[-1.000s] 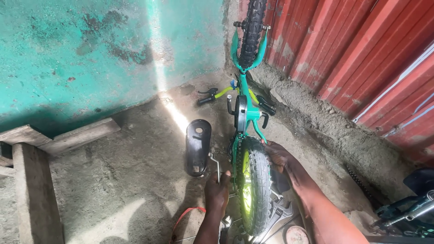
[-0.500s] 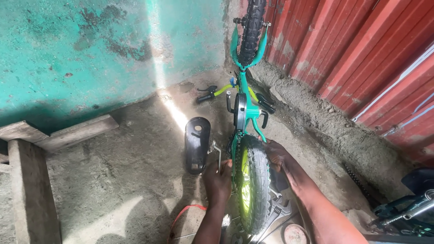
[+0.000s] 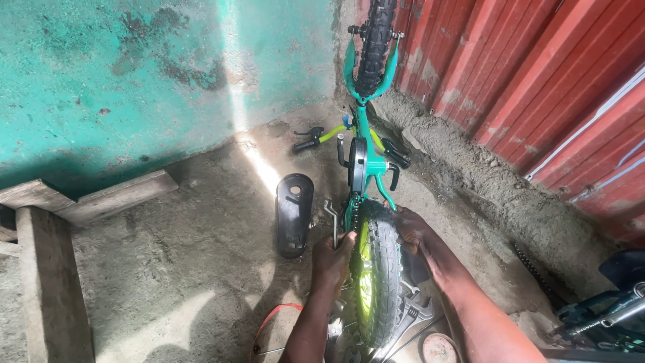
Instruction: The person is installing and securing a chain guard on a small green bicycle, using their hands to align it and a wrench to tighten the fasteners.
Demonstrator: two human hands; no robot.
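1. The left hand [image 3: 332, 259] has its grip closed around a slim grey metal wrench [image 3: 334, 222], whose far end points up and away from the person, just left of the rear wheel.
2. The right hand [image 3: 413, 232] is pressed against the right side of the black knobby rear tyre [image 3: 381, 275]; whether its fingers close on a part there cannot be told, since the tyre hides them.
3. The small green children's bicycle [image 3: 363, 161] stands upside down on the concrete floor [image 3: 168, 269], its front wheel [image 3: 373, 44] far, in the corner between the turquoise wall [image 3: 134, 67] and the red corrugated sheet [image 3: 537, 81].
4. A black plastic chain guard [image 3: 293, 214] lies on the floor just left of the wrench, apart from the bike.
5. Judging by the tool and its place, the step in hand looks like work on the rear-axle fastening.
6. The next move would call for the wrench seated squarely on the nut while the right hand steadies the wheel.
7. Wooden planks [image 3: 47, 262] lie at the left.
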